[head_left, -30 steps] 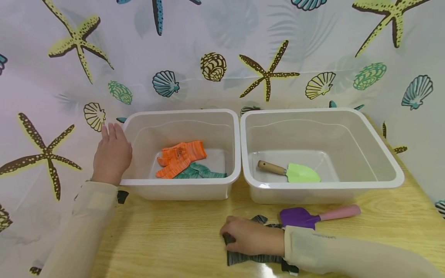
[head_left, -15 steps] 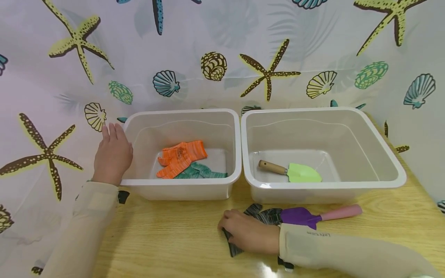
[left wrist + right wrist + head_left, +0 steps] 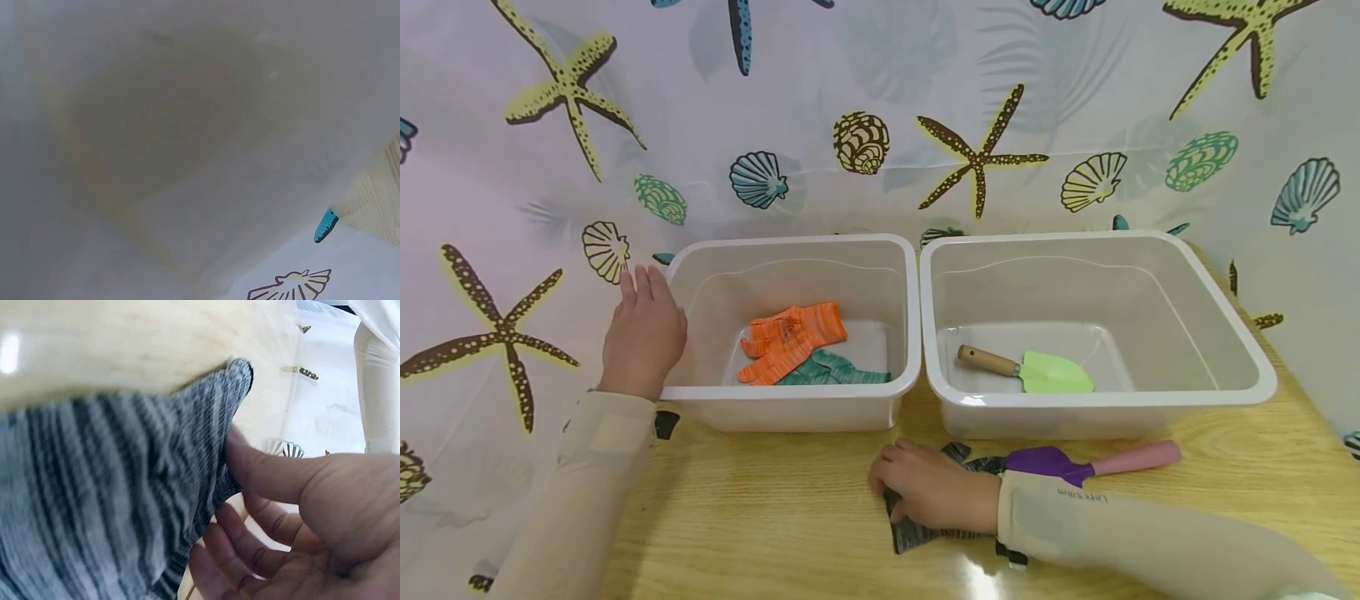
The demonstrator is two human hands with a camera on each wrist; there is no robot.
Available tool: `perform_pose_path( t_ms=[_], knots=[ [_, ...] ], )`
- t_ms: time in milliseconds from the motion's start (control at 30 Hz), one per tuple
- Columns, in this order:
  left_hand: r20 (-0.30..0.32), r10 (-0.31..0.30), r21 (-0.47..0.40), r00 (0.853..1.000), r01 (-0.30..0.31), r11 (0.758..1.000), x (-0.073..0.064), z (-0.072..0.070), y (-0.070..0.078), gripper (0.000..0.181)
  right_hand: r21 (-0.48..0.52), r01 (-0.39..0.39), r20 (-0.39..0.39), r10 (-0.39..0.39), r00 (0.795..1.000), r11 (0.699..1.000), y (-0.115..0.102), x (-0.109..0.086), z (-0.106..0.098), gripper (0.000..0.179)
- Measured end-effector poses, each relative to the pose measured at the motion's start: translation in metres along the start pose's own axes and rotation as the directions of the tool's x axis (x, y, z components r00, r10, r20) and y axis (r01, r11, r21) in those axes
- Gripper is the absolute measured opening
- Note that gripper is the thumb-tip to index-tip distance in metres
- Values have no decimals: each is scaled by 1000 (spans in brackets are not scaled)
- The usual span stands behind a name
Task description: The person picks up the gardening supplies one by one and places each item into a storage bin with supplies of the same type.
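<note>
My right hand [image 3: 928,487] pinches the edge of a black-and-grey striped knit glove [image 3: 119,469] between thumb and fingers, low over the wooden table. Part of the glove is hidden under the hand and sleeve. Just right of it lies a small trowel [image 3: 1045,462] with a purple blade and pink handle. My left hand [image 3: 643,337] rests with straight fingers at the left side of the left white bin [image 3: 790,393]. Inside that bin an orange glove [image 3: 793,337] lies partly over a green glove [image 3: 835,369].
To the right stands a second white bin [image 3: 1097,400], close beside the first. It holds a trowel [image 3: 1052,373] with a light green blade and wooden handle. A curtain [image 3: 880,75] printed with starfish and shells hangs behind. The wooden table [image 3: 760,517] extends in front of both bins.
My right hand has moved slightly away from me, toward the bins, drawing the striped glove along. The left hand stays put.
</note>
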State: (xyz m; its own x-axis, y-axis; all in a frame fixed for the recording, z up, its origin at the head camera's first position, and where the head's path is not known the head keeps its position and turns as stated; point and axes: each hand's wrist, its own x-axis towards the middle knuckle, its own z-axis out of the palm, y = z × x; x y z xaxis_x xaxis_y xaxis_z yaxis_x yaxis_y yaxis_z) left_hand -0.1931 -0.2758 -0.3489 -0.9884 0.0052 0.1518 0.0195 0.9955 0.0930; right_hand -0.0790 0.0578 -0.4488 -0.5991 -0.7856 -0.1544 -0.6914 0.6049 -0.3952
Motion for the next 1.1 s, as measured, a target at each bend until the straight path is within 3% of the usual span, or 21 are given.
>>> perform_pose_path(
  t_ms=[267, 533, 833, 1100],
  knots=[
    [4, -4, 0, 1000, 4, 1000, 0, 1, -1, 62, 66, 77, 27, -79, 997, 995, 7, 2, 0, 24],
    [-8, -2, 2, 1000, 2, 1000, -1, 1, 0, 62, 47, 124, 87, -127, 988, 991, 8, 2, -5, 17],
    [-13, 3, 4, 1000, -3, 1000, -1, 0, 1, 62, -97, 190, 150, -174, 973, 977, 7, -5, -18, 15],
    [-1, 4, 11, 1000, -4, 1000, 0, -1, 1, 62, -260, 221, 74, -209, 975, 940, -4, -11, -35, 13]
  ],
)
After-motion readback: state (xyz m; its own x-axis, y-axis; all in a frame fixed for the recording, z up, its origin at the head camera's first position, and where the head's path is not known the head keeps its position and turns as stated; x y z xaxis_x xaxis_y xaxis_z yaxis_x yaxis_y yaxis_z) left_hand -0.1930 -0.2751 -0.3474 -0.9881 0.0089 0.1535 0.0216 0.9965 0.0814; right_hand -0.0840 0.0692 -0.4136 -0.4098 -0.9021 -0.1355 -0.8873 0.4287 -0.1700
